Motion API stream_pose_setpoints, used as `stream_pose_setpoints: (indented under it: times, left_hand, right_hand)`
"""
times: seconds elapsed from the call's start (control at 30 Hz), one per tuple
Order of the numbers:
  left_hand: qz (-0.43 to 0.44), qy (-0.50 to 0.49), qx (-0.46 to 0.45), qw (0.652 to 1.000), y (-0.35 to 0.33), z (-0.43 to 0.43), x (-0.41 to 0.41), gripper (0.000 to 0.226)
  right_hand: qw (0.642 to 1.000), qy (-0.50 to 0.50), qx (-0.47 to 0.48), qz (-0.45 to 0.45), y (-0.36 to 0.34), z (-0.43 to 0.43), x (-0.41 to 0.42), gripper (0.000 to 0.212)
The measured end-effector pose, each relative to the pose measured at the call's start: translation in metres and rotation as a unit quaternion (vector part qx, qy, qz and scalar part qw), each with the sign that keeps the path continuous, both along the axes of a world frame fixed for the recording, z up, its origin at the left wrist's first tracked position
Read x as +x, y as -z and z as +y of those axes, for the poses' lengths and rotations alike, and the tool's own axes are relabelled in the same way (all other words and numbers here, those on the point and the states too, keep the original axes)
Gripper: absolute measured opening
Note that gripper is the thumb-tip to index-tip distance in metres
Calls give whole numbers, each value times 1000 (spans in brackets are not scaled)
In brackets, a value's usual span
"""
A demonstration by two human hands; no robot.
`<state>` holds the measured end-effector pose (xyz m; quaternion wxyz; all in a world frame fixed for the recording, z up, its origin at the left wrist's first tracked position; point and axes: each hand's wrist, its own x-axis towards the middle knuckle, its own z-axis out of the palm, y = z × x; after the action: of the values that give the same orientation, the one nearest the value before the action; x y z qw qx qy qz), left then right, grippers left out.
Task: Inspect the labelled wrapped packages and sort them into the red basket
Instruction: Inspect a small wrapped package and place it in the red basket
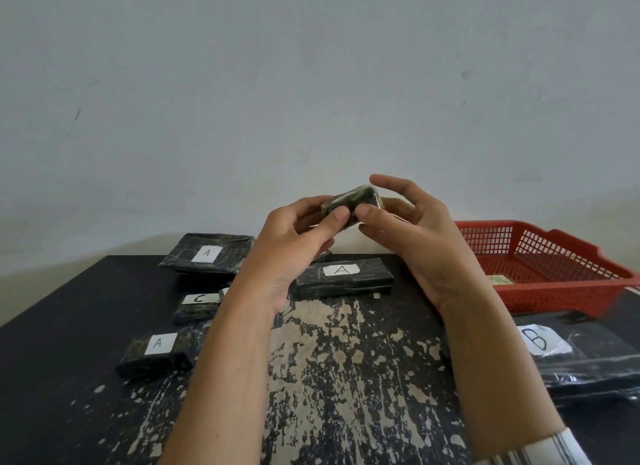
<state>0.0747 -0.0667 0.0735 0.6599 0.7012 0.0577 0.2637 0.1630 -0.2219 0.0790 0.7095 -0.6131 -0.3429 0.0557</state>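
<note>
Package (349, 204) up off worktop (346, 378): small, dark, mottled, glossy wrap, ends pinched by curled fingers of left hand (294, 242) and right hand (422, 242).

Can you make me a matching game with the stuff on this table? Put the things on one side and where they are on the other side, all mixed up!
Things:
1. package labelled C
2. package labelled B
3. red basket
4. small package

Places:
a. held up in the air by the left hand and right hand
b. far right corner of the table
c. near right, in front of the red basket
d. left side of the table

Pairs: 1-d, 2-c, 3-b, 4-a.
</note>
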Motion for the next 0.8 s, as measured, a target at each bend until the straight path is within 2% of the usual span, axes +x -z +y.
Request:
stream_pose_setpoints:
  times: [0.13, 0.33, 0.47, 0.57, 0.63, 0.8]
  left_hand:
    - [19, 26, 32, 999, -3, 0, -4, 82]
    - [33, 4, 30, 999, -2, 1, -3, 85]
    - [26, 8, -3, 1000, -3, 0, -5, 74]
    - [15, 13, -34, 999, -6, 0, -6, 36]
    - [2, 11, -41, 999, -7, -1, -7, 20]
    - [-7, 21, -38, 999, -8, -1, -8, 22]
  right_hand:
    - [998, 1, -22, -58, 2, -3, 3, 64]
    - [989, -30, -31, -139, 4, 1, 1, 77]
    - [985, -41, -50, -159, 3, 1, -1, 81]
    - [987, -58, -58, -141, 1, -1, -1, 82]
    - [991, -64, -49, -110, 0, -1, -1, 76]
    - [994, -92, -44, -35, 2, 2, 0, 59]
